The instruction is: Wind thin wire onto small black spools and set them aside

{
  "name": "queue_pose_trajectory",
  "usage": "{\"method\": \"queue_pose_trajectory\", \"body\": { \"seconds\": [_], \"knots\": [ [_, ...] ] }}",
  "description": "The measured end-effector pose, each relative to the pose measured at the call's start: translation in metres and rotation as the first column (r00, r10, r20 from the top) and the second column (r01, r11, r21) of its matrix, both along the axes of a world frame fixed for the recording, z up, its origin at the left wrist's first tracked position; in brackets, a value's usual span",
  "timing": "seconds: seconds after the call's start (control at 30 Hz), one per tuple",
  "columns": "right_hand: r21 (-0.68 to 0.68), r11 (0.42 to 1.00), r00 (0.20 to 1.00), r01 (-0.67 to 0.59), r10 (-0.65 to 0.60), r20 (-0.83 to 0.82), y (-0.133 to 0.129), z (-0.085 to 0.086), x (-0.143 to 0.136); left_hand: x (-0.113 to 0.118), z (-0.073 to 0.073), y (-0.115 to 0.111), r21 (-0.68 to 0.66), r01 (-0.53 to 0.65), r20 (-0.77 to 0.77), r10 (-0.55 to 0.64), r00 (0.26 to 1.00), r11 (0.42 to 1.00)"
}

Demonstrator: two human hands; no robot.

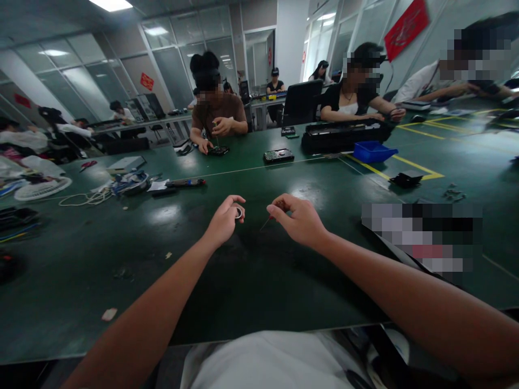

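Observation:
My left hand point(222, 220) is raised over the green table, its fingers curled around a small round piece with a silvery rim point(238, 214). The kind of this piece is too small to make out. Just to the right, my right hand point(299, 219) pinches a thin tool with a slim metal shaft point(265, 223), which looks like a small screwdriver. Its tip points down and left, and the fingers hide most of the handle. A short gap separates the two hands, and the shaft does not touch the round piece.
Across the green table point(227, 292) lie a hard drive point(279, 155), a blue bin point(372, 152), a black pen-like tool point(184, 183) and tangled cables point(91, 195). A small black part point(405, 180) sits at right. A person point(219, 108) works opposite; others sit farther off.

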State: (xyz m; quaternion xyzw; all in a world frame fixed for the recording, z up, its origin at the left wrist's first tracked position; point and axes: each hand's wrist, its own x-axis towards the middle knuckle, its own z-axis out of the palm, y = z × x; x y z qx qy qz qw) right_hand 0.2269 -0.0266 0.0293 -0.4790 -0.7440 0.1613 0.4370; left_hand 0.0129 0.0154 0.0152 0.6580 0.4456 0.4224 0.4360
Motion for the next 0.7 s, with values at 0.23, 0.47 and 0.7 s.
{"method": "queue_pose_trajectory", "body": {
  "seconds": [0.23, 0.47, 0.7],
  "knots": [
    [0.035, 0.998, 0.958, -0.056, 0.064, -0.279, -0.004, 0.000, 0.001, -0.009, -0.016, -0.008, 0.104, 0.093, -0.276, -0.061, 0.959, 0.990],
    [0.023, 0.995, 0.971, -0.096, 0.099, -0.219, -0.002, -0.003, 0.000, -0.010, -0.020, -0.011, 0.204, 0.056, -0.313, 0.011, 0.950, 0.977],
    [0.038, 0.997, 0.989, -0.071, 0.075, -0.124, 0.000, -0.006, 0.000, -0.011, -0.019, -0.010, 0.258, 0.093, -0.335, -0.001, 0.942, 0.962]
  ]
}}
